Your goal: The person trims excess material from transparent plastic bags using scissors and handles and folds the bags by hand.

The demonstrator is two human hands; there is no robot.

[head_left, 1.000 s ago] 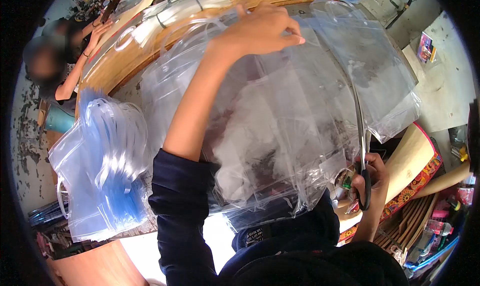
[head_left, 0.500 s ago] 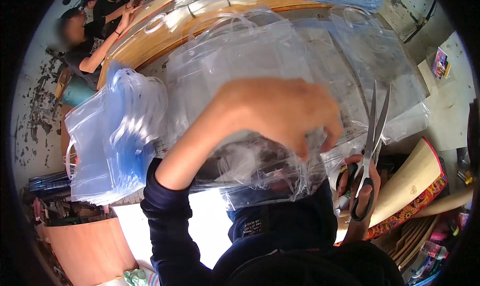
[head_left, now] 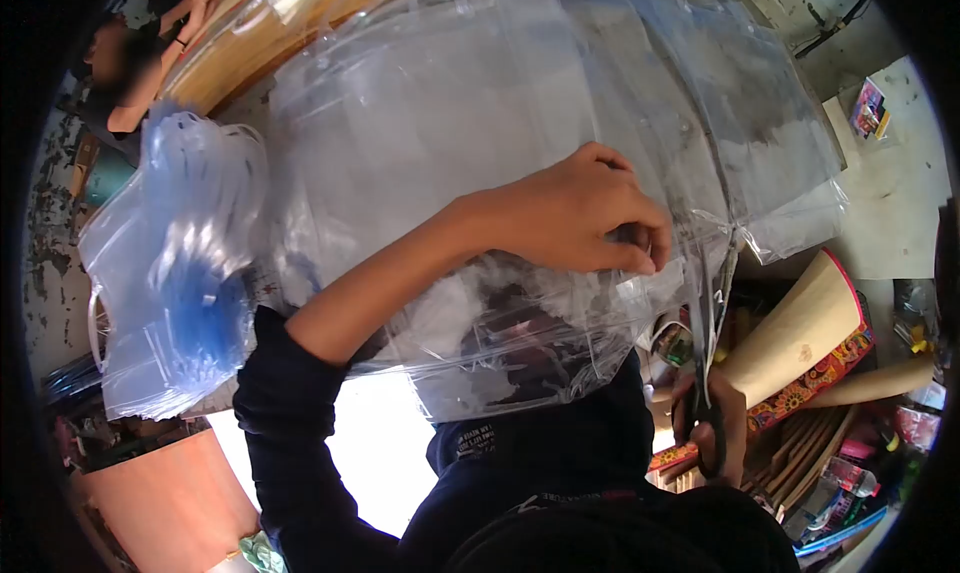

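Note:
A clear plastic bag (head_left: 520, 363) lies across the near edge of the table and hangs partly over my lap. My left hand (head_left: 590, 218) reaches across it, thumb and fingertips pinched together at its right side. My right hand (head_left: 727, 413), low on the right, grips a pair of scissors (head_left: 706, 313) by the dark handles. The blades point up and away beside the bag's right edge, looking nearly closed; their tips are hard to make out against the plastic. More clear bags (head_left: 450, 93) with loop handles are spread flat beyond my left hand.
A thick pile of clear-bluish bags with handles (head_left: 190, 263) stands at the left. Another clear bag (head_left: 750, 113) lies at the far right. A rolled cream sheet (head_left: 800, 323) leans near my right hand. Another person (head_left: 125, 83) works at the far-left wooden table.
My left hand has come down onto the bag and its fingers have closed. The scissors have turned, and their blades, apart before, now lie close together beside the bag. The view has shifted.

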